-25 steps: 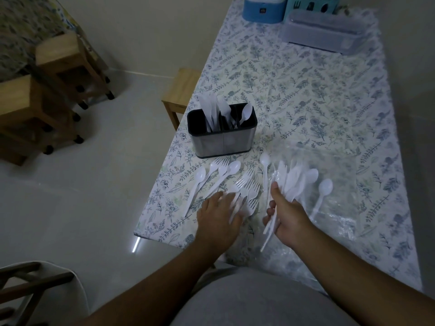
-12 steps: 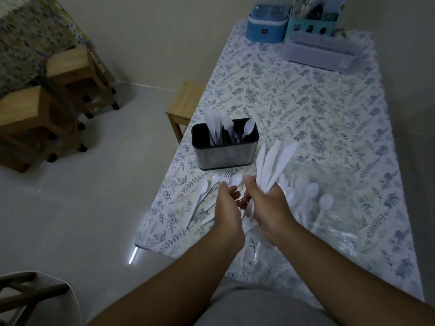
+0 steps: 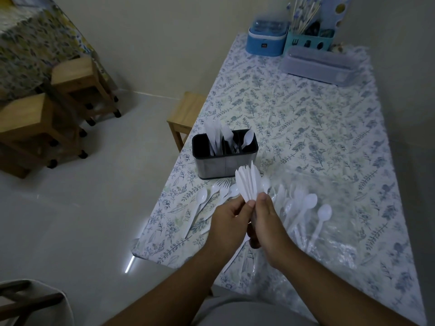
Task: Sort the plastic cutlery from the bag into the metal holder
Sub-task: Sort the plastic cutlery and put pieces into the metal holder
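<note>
Both hands hold a fanned bunch of white plastic knives [image 3: 249, 182] upright above the table's near edge. My left hand [image 3: 229, 222] and my right hand [image 3: 268, 220] are closed together around the knives' handles. The metal holder [image 3: 223, 165] stands just beyond, with knives, forks and a spoon in its compartments. White spoons [image 3: 303, 208] lie on the clear plastic bag [image 3: 334, 231] to the right. More spoons and forks [image 3: 216, 191] lie on the tablecloth left of my hands.
A blue box [image 3: 266, 41], a teal utensil caddy [image 3: 308, 41] and a clear lidded container [image 3: 320, 64] stand at the table's far end. A wooden stool [image 3: 183, 118] sits by the left table edge; more wooden stools [image 3: 58, 102] stand on the floor at left.
My right hand lifted the knives off the bag. My left hand left the loose forks and joined it. The knives now stand fanned upright in both hands.
</note>
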`<action>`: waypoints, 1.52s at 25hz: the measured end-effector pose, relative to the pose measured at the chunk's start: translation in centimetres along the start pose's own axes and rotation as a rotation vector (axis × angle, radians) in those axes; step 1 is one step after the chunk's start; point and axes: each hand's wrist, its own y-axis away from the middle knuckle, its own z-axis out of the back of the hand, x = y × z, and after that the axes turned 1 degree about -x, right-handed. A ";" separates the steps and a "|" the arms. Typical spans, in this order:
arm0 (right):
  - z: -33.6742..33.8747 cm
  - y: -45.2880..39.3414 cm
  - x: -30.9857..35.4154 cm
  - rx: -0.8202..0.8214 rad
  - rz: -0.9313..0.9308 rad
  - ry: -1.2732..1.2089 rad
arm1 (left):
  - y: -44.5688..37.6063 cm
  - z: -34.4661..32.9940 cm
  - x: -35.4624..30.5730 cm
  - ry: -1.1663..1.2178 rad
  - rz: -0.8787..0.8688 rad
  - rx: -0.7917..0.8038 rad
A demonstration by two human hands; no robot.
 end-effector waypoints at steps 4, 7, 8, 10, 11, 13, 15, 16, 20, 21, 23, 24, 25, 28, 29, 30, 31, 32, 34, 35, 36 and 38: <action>-0.1 0.1 0.2 0.007 0.110 0.115 | -1.0 1.2 0.8 -0.016 -0.031 0.006; -0.3 -0.3 0.5 0.028 0.144 0.151 | -1.5 2.3 1.3 -0.028 -0.031 -0.027; -0.4 -0.5 0.8 0.040 0.150 0.153 | -1.6 2.6 1.0 -0.026 -0.035 -0.032; -0.9 -1.1 1.5 0.072 0.167 0.138 | -2.0 3.4 -0.1 -0.035 -0.060 -0.040; -1.2 -1.7 2.0 0.092 0.179 0.143 | -2.5 3.9 -0.7 -0.041 -0.082 -0.051; -1.7 -3.1 3.6 0.132 0.227 0.183 | -4.0 5.2 -2.1 -0.050 -0.126 -0.076; -2.2 -4.5 5.9 0.181 0.301 0.227 | -5.9 6.8 -3.5 -0.065 -0.175 -0.084; -2.4 -5.1 7.3 0.196 0.334 0.252 | -6.8 7.5 -4.2 -0.064 -0.198 -0.078; -3.4 -6.6 12.5 0.136 0.486 0.445 | -10.2 9.7 -6.4 -0.084 -0.265 -0.129; -3.7 -7.3 13.2 0.111 0.522 0.472 | -10.8 10.1 -6.9 -0.072 -0.279 -0.140; -4.5 -8.5 14.3 0.076 0.565 0.486 | -11.7 10.7 -7.8 -0.027 -0.300 -0.154; -4.8 -8.8 14.6 0.056 0.578 0.482 | -12.1 10.9 -8.1 -0.026 -0.316 -0.164; -5.1 -9.1 15.0 0.035 0.590 0.473 | -12.4 11.1 -8.4 -0.035 -0.336 -0.170; -5.3 -9.6 15.4 -0.003 0.637 0.451 | -13.2 11.3 -8.4 -0.047 -0.387 -0.172; -5.3 -9.6 15.4 -0.016 0.646 0.446 | -13.4 11.2 -8.2 -0.050 -0.398 -0.181; -5.3 -9.8 15.3 -0.026 0.649 0.436 | -13.7 10.9 -7.9 -0.058 -0.411 -0.190; -5.3 -9.9 14.9 -0.037 0.646 0.426 | -13.8 10.7 -7.6 -0.063 -0.424 -0.196; -5.3 -10.1 14.6 -0.048 0.644 0.422 | -14.0 10.5 -7.1 -0.064 -0.436 -0.197; -5.3 -10.3 13.7 -0.046 0.640 0.420 | -14.2 10.2 -6.0 -0.077 -0.455 -0.190; -5.3 -10.4 13.1 -0.036 0.630 0.419 | -14.2 10.0 -5.3 -0.096 -0.449 -0.183; -5.2 -10.5 12.6 -0.027 0.617 0.438 | -14.1 9.9 -4.6 -0.123 -0.430 -0.174; -5.0 -10.7 11.5 -0.022 0.630 0.562 | -13.7 9.7 -3.6 -0.215 -0.390 -0.140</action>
